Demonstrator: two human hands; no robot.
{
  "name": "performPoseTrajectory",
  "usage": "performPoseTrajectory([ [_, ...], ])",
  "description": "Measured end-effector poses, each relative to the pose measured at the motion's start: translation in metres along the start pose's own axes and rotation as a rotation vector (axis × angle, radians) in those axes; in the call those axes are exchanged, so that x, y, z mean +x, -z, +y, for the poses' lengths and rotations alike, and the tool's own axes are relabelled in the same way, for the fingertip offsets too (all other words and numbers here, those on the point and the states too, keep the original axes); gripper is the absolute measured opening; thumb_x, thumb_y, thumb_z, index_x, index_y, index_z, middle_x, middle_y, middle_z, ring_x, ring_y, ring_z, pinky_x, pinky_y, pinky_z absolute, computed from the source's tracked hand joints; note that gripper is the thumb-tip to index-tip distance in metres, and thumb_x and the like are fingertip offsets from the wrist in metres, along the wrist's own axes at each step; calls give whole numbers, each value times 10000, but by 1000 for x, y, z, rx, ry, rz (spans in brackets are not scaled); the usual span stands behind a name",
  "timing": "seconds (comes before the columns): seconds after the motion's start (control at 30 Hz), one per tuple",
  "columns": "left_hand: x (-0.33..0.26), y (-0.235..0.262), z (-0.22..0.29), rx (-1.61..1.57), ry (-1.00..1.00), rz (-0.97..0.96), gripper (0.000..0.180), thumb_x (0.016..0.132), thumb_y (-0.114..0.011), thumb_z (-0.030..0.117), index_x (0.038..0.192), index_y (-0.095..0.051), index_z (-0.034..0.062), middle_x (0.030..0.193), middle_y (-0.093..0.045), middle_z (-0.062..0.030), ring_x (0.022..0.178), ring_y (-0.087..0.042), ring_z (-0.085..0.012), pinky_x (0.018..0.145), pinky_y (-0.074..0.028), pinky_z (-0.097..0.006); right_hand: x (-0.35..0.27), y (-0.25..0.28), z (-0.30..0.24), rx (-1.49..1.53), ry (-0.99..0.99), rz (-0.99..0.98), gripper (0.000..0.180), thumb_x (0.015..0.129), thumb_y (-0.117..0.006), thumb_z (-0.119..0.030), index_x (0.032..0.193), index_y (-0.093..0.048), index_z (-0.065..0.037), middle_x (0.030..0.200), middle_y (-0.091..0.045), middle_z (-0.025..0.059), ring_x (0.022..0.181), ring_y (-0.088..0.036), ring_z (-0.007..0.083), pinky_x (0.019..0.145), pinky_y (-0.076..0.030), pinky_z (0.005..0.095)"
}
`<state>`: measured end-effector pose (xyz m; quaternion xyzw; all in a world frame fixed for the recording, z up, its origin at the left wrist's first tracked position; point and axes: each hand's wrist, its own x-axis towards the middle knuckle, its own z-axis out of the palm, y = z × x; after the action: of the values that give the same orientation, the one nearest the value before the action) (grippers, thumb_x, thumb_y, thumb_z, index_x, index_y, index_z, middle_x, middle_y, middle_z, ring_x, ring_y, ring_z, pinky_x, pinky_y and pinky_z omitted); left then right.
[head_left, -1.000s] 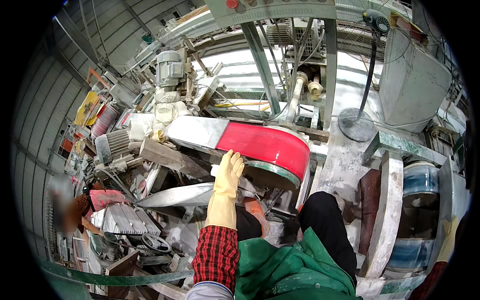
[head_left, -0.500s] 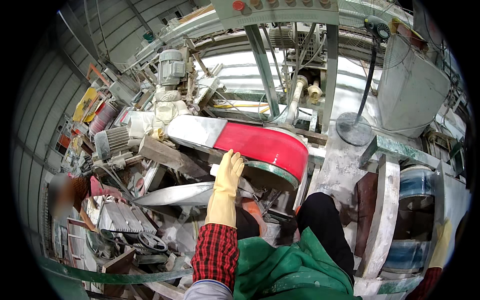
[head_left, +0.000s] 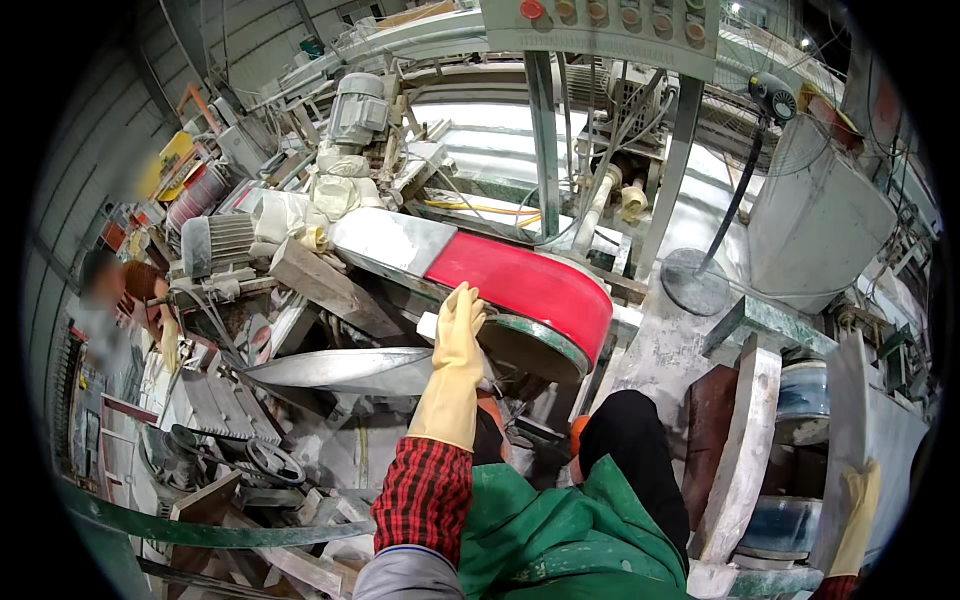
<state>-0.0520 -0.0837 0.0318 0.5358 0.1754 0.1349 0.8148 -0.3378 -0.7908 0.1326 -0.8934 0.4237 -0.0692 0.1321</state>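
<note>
My left hand (head_left: 456,365), in a long pale-yellow rubber glove below a red-and-black checked sleeve, reaches up to the near edge of a red curved band (head_left: 525,285). Its fingers are stretched out close together. A small white block end (head_left: 428,325) pokes out beside the palm; how far it runs under the glove is hidden. The band bends round a green-edged rounded end of the machine. At the far right, my right hand (head_left: 858,515), gloved alike, lies against a grey-white sheet (head_left: 885,440). Its fingers point up and look spread, with nothing visible in them.
A control box (head_left: 600,25) with a red button hangs above, on metal posts. A motor (head_left: 357,108) stands at upper left, and a black fan (head_left: 772,97) at upper right. Blue-banded drums (head_left: 805,395) sit beside a white beam (head_left: 735,465). Another person's glove (head_left: 170,345) shows at left.
The view has shifted slightly, with the surroundings turning in the frame. My right hand shows more fully beside the sheet. My left hand stays at the red band's edge.
</note>
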Motion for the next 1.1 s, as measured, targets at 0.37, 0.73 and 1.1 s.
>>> performPoseTrajectory([
  [0.37,-122,-124,-1,-307,379,-874,852,944,-669,385,1572,-186,71,1453,-459,-174,1279,-509,-292,1063,-414,-403,-85,-17,-313,142,621,-221,373,807,-702,-162,1179,-687,-139,913,-713,180,800,-691,306,746,-526,392],
  [0.73,-49,-108,7,-830,458,-189,604,987,-440,523,1378,-488,66,1330,-582,-136,1175,-596,-307,992,-500,-448,-182,-122,-483,-152,1573,247,284,766,-635,-94,1034,-544,-68,951,-632,104,882,-655,272,684,-530,404],
  [1.1,13,-50,-9,-834,464,-33,515,986,-491,447,1312,-546,51,1241,-626,-85,1107,-618,-268,936,-512,-423,-106,-120,-408,815,638,-297,625,951,-632,-227,1501,-395,-47,1524,-415,171,1406,-387,276,1157,-308,374],
])
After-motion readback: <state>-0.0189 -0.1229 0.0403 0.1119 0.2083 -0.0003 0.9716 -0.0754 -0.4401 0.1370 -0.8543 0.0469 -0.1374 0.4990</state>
